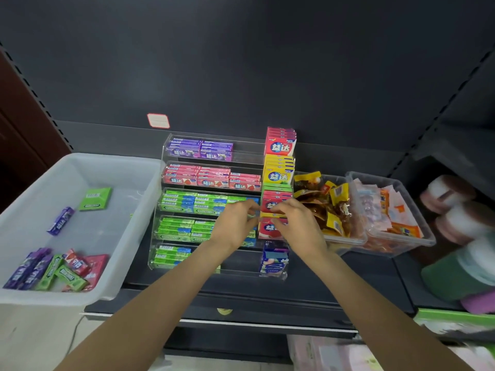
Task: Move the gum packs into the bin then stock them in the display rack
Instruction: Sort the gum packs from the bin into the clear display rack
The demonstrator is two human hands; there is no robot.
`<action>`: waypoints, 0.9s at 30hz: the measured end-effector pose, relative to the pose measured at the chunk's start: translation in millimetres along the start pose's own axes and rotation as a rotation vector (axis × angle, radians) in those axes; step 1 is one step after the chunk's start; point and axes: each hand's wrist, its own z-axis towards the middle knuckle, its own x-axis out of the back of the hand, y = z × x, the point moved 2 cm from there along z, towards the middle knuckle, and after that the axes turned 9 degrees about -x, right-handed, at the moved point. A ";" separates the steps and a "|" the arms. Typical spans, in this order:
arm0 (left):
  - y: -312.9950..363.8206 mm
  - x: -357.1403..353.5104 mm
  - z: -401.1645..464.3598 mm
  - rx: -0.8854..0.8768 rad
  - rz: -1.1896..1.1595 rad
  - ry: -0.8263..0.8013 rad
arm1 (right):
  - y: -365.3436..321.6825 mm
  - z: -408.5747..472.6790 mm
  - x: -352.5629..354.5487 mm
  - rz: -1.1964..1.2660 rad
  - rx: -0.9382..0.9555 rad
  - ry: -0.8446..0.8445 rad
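**Op:** Gum packs, flat cardboard, red and yellow faced (271, 207): both hands are at them now. My left hand (235, 223) and right hand (297, 223) sit close together at the rack's right-hand column, fingertips pinched toward a pack about mid-height. Whether either hand has actually closed on it, I cannot tell; the fingers hide the edges.

**Obs:** Which way does the pack lie?

**Op:** Straight ahead of both hands, face toward me, standing upright in its slot. Right hand looks marginally nearer the column; left comes in from the green rows. My judgement: seating this pack square in the slot is the step in hand.

**Obs:** Rack state?

**Op:** Clear acrylic tiered display rack (163, 148) on the dark metal shelf (334, 279). Top row purple stick packs, then pink, then three rows of green. These lie with their long axis left to right. Right column stacks red and yellow boxes, with a blue-white one at the bottom.

**Obs:** Legible writing?

**Op:** "益达" on the red and yellow boxes. Green packs carry lettering, too blurred to be sure of.

**Obs:** Stock left?

**Op:** Translucent white plastic bin (134, 167), left of the rack, holds loose purple, green and red packs (48, 271). Nearer my left hand. Clear tubs of snack sachets (356, 180) stand right of the rack.
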 end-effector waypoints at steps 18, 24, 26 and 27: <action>-228.4 220.2 -101.7 0.374 0.106 0.292 | -262.2 34.1 -126.1 0.333 0.136 -0.246; -309.3 237.6 -84.7 0.359 0.205 -0.053 | -323.0 66.2 -213.3 0.086 0.031 -0.379; -327.7 233.1 -76.3 0.343 0.234 -0.164 | -325.8 72.3 -238.2 -0.019 -0.016 -0.429; -335.9 230.5 -72.8 0.335 0.253 -0.220 | -324.4 74.3 -248.4 -0.079 -0.032 -0.450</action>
